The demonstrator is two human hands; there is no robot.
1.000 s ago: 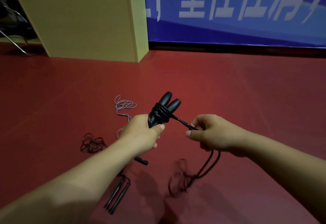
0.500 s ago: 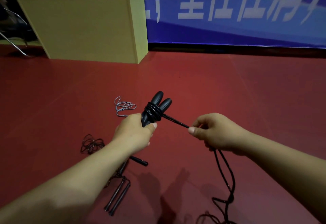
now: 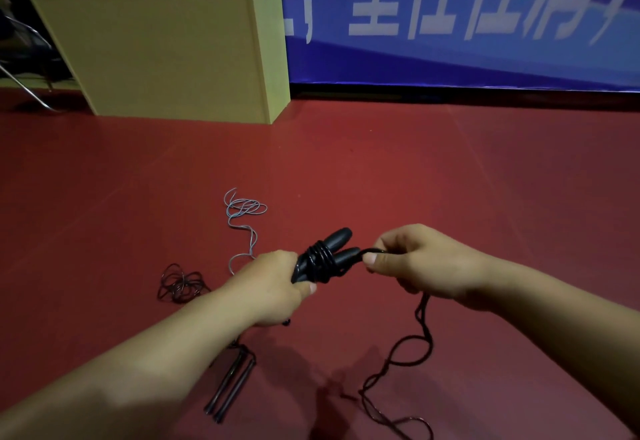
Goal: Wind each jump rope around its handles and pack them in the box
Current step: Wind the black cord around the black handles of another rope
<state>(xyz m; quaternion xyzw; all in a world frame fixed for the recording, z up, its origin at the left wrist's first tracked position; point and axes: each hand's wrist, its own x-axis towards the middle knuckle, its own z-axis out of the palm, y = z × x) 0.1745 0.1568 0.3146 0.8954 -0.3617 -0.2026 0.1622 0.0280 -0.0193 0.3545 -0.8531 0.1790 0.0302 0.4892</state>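
Jump rope [image 3: 320, 259] handles sat gripped in my L hand [image 3: 273, 287], R hand [image 3: 415, 263] pinching cord just beside them; slack tension w/ long tail could've loosened the wraps.

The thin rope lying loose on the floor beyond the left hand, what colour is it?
Grey-blue: the thin rope shows best in the head view.

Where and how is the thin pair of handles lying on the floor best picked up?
Probably around the middle of the thin handles, from above, fingers curling round both. They lie flat and side by side on the red floor, so one grip should take both.
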